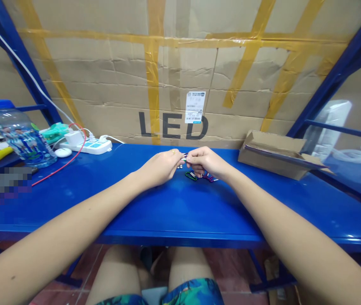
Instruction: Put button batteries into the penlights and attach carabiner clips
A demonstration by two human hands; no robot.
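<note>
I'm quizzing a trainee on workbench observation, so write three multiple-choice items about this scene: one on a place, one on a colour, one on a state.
1. Where does the water bottle stand?
A) On the blue bench, near the power strip
B) Inside a cardboard box
C) On the floor

2. What colour is the loose carabiner left of the purple carabiner?
A) Orange
B) Green
C) White

3. What state is the cardboard box in?
A) Taped shut
B) Crushed flat
C) Open, flaps unfolded

Answers:
1 A, since its base rests on the bench's left side.
2 B, since its loop shows green.
3 C, since its flaps stand apart.
</note>
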